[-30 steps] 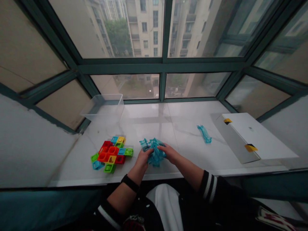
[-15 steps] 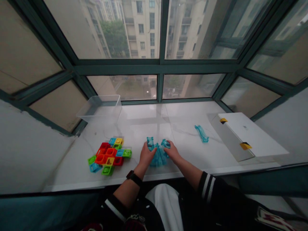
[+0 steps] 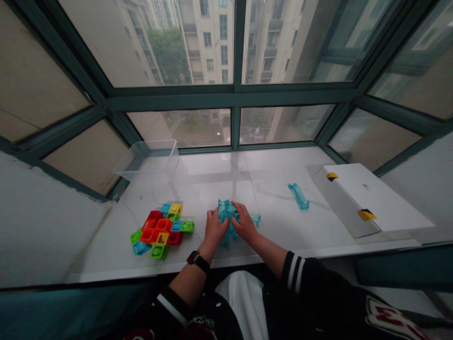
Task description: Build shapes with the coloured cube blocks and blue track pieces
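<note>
Both hands, the left hand [image 3: 216, 227] and the right hand [image 3: 245, 224], meet over the clear blue pieces [image 3: 223, 208] at the bench's [image 3: 208, 182] near middle, fingers gripping them. They're apparently being handled together; next calls for a steady two-sided hold, I'd judge. Another blue piece [image 3: 299, 196] lies to the right.

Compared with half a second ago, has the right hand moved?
Yes. Judged against the colourful blocks, which lie where they were, the right hand has shifted left, closer to them.
</note>
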Tool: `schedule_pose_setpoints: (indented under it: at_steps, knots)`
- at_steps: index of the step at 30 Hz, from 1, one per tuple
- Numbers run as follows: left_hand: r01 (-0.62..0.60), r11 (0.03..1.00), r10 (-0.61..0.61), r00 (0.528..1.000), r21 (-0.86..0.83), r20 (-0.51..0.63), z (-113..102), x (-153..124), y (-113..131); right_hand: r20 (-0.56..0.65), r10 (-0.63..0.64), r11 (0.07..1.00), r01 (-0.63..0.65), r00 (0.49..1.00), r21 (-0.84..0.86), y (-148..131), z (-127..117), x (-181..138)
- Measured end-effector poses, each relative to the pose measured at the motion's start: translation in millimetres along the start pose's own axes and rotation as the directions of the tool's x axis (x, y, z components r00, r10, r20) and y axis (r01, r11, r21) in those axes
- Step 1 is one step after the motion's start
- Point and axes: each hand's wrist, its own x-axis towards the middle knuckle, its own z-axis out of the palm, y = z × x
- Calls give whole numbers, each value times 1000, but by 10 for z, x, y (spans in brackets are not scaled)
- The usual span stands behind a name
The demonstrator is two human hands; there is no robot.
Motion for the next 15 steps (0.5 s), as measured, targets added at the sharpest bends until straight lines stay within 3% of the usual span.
schedule_pose_setpoints:
  at_steps: [4,7,10,15]
  knots:
    - [33,999,-33,999,3,-13,-65,24,-32,50,8,997,-4,999,-72,58,31,13]
    - [79,993,-82,996,-89,-28,-74,34,-82,61,-4,997,9,998,-82,103,15,0]
    - [136,978,-142,990,-160,-25,-52,43,-156,39,-23,997,26,999,-72,145,28,-26]
    - [136,983,-139,990,-120,-13,-13,72,-310,-24,-73,996,72,997,-43,280,110,-72]
